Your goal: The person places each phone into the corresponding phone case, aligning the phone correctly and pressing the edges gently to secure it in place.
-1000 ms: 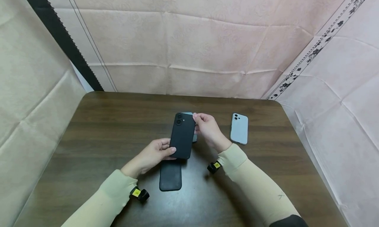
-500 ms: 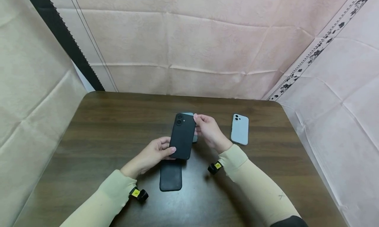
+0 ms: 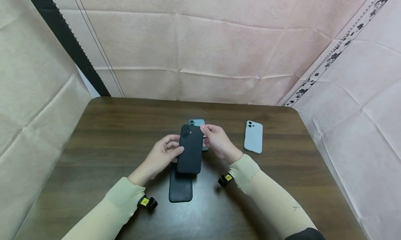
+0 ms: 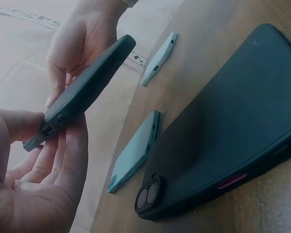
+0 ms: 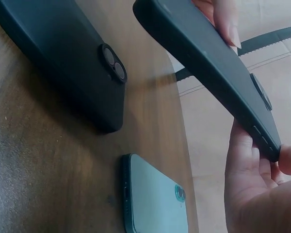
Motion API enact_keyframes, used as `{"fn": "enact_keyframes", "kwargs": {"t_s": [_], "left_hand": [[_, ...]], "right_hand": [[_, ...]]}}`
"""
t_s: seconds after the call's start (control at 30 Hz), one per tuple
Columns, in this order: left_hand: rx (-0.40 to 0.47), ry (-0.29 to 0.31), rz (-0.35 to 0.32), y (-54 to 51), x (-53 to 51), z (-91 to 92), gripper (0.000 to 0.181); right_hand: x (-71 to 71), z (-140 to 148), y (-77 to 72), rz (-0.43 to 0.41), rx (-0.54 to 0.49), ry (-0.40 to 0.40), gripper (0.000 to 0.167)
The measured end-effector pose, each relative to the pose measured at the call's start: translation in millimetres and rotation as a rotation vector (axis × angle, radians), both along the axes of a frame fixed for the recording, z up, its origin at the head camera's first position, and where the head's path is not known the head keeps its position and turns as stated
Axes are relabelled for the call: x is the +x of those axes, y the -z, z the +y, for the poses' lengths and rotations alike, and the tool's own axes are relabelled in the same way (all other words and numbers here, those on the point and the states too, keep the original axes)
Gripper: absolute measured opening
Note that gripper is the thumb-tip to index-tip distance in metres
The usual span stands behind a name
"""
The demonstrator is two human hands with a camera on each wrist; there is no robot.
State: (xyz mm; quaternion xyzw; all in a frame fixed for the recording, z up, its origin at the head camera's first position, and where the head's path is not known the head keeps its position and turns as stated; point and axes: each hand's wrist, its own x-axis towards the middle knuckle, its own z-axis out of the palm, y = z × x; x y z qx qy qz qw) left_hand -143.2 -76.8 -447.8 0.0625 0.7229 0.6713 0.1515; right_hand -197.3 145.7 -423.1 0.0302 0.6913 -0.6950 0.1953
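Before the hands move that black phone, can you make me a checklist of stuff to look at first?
1. Left hand gripping the held black phone: ok, at its side edge.
2. Right hand gripping it too: ok, near an upper corner.
3. Held phone clear of the lying black phone: ok, both wrist views show a gap.
4. Blue phone fully visible from the head: not ok, partly covered.
5. Held phone switched on: cannot tell.

Pale yellow sleeves, black wrist cameras
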Motion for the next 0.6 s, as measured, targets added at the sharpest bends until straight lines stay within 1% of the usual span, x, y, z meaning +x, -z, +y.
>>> {"fn": "enact_keyframes", "kwargs": {"t_s": [0.17, 0.37, 0.47, 0.6], "left_hand": [[-0.01, -0.001, 0.009, -0.6, -0.5, 1.8, 0.048], [0.005, 0.01, 0.004, 0.7, 0.3, 3.1, 0.052], [-0.001, 0.005, 0.0, 0.7, 0.4, 2.8, 0.051], [-0.034, -0.005, 0.002, 1.1, 0.6, 1.7, 0.05]], "right_hand": [[2.4, -1.1, 2.1, -0.007, 0.007, -0.015, 0.033], [6.8, -1.8, 2.4, -0.016, 0.009, -0.048, 0.035], [8.2, -2.5, 2.6, -0.001, 0.015, -0.05, 0.033], [9.7, -3.5, 3.0, 0.025, 0.028, -0.056, 0.032]]}}
